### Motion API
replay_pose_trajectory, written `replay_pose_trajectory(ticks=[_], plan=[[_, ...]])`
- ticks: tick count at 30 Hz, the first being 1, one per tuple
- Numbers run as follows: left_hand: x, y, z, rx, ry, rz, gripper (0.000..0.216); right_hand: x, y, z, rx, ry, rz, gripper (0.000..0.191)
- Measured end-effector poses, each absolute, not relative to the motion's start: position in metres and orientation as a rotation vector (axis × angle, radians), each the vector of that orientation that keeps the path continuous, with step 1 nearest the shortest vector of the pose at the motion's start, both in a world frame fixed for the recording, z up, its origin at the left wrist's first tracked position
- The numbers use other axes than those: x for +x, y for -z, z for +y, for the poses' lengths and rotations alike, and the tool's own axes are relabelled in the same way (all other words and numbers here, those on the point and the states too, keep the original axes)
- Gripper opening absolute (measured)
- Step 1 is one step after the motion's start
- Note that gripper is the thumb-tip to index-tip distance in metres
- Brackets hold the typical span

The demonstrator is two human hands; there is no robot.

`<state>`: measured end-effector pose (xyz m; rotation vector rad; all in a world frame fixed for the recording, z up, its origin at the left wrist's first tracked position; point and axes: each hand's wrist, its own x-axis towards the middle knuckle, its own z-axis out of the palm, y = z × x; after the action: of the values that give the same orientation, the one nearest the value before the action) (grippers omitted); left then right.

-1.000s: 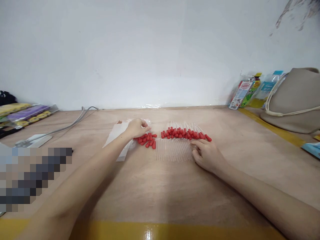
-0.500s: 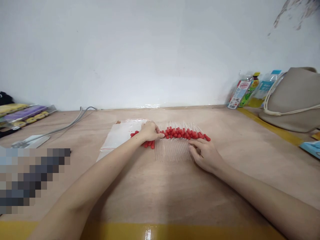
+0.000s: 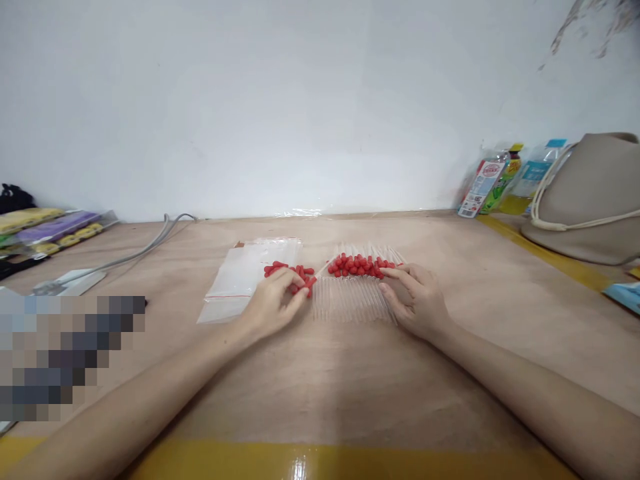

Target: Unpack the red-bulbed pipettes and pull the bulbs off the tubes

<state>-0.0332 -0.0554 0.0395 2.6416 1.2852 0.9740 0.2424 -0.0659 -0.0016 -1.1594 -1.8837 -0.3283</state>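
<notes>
Red-tipped clear sticks (image 3: pixel 350 297), lying in a row right of the white bag (image 3: pixel 240 273), meeting a narrowly parted right hand (image 3: pixel 421 300) farthest from it, and a narrowly curled left hand (image 3: pixel 274 301) at red pieces (image 3: pixel 275 268) beside it, with neither grip clear, looking light, slick, probably wanting pinching at the red heads (image 3: pixel 355 265).

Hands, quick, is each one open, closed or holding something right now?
Left hand: curled at the small red pile; grip can't be told.
Right hand: open, at the big red pile's right end.

Left hand (image 3: pixel 273 300) now off the red row (image 3: pixel 354 267), at the red pile (image 3: pixel 274 269)
</notes>
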Motion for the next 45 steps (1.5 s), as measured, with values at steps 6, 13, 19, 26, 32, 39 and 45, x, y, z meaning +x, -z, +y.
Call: replay_pose_trajectory(ticks=[6,13,19,26,32,39,45], plan=[[-0.031,-0.011,-0.067,2.778,-0.948,1.102,0.011,0.238,-0.005,-0.070,-0.954,0.401,-2.141,0.047],[-0.022,-0.012,-0.070,2.865,-1.061,0.935,0.009,0.229,-0.003,-0.071,-0.882,0.382,-2.351,0.041],[-0.021,-0.007,-0.071,2.842,-1.124,0.860,0.011,0.222,0.006,-0.067,-0.781,0.310,-2.334,0.027],[-0.009,-0.007,-0.064,2.898,-1.118,0.868,0.028,0.216,0.009,-0.067,-0.713,0.284,-2.260,0.019],[0.000,-0.005,-0.061,2.943,-1.132,0.810,0.014,0.214,0.008,-0.069,-0.687,0.261,-2.271,0.020],[0.002,-0.005,-0.062,2.959,-1.115,0.820,0.012,0.210,0.009,-0.068,-0.659,0.257,-2.252,0.021],[0.004,-0.004,-0.063,3.006,-1.175,0.762,0.010,0.210,0.011,-0.067,-0.610,0.236,-2.253,0.020]])
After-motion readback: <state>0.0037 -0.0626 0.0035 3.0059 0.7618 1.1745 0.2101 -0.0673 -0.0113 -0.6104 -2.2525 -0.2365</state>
